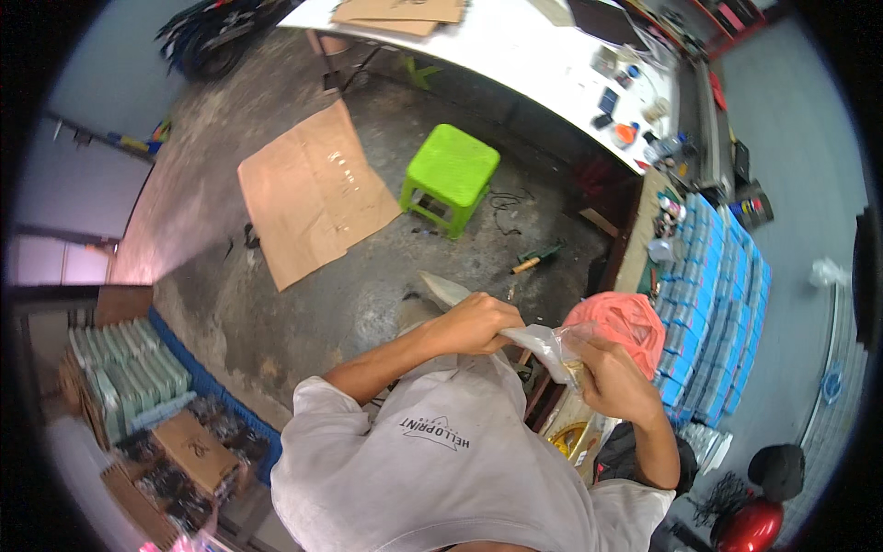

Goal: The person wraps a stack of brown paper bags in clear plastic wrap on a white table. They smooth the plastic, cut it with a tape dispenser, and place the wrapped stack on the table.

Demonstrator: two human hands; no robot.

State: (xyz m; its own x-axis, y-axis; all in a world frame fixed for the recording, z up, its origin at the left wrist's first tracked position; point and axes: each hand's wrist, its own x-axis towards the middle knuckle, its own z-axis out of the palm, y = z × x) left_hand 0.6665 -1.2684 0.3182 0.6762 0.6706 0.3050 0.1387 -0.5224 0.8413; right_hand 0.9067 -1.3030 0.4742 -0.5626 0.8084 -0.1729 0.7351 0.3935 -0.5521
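Observation:
A crumpled, clear whitish plastic bag (549, 350) is stretched between my two hands in front of my waist. My left hand (480, 324) is closed round its left end, knuckles up. At the other end, my right hand (614, 379) pinches the film, its fingers bent inward. Something small and golden (577, 373) shows by the right fingers; its kind is not clear. Beyond the left hand a pale pointed piece (444, 289) sticks out; I cannot tell whether it belongs to the bag. Just past my right hand sits a pink plastic bag (621, 322).
A green stool (452, 166) and a flattened brown cardboard sheet (308, 198) are on the concrete floor. An orange-handled tool (526, 266) lies nearer. A white table (515, 55) spans the back. Blue stacked packs (704, 294) stand at right, wrapped stacks (129, 368) at left.

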